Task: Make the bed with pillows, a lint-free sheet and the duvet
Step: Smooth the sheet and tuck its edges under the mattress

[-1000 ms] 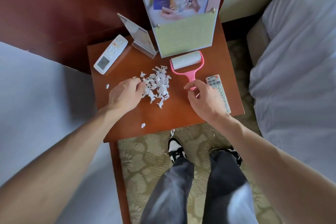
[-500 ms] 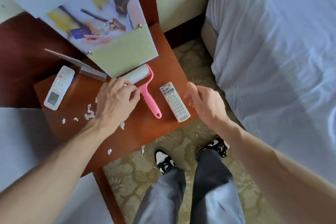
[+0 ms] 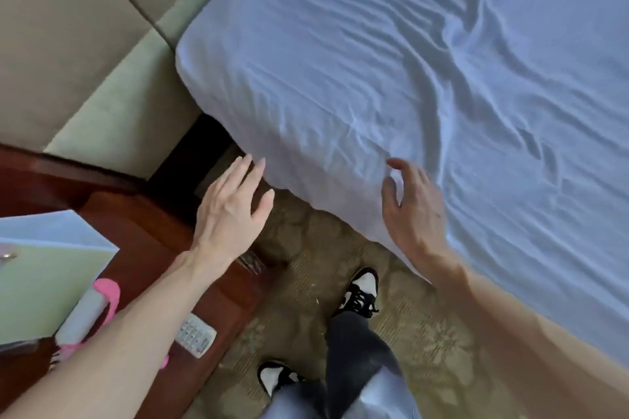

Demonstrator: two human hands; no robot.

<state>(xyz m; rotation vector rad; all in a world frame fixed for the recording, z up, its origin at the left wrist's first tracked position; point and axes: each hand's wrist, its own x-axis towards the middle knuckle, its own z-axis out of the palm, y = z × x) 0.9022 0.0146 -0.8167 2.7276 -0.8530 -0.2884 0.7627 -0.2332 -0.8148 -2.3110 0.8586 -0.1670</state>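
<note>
A wrinkled white sheet [image 3: 391,61] covers the bed, which fills the upper right of the head view. Its near corner hangs over the mattress side. My left hand [image 3: 231,211] reaches toward that corner with fingers straight and spread, holding nothing. My right hand [image 3: 412,207] hovers over the sheet's hanging edge, fingers loosely bent and empty. A pink lint roller [image 3: 90,313] lies on the wooden bedside table [image 3: 153,231] at lower left, partly behind my left forearm. No pillows or duvet are in view.
A padded beige headboard [image 3: 68,27] stands at the upper left. On the bedside table lie a white remote [image 3: 195,337] and a standing card [image 3: 44,279]. Patterned carpet [image 3: 306,265] runs between table and bed, with my feet on it.
My view has swung right from the bedside table to the bed. Both hands left the table, away from the paper scraps and roller, and now reach toward the sheet's corner.
</note>
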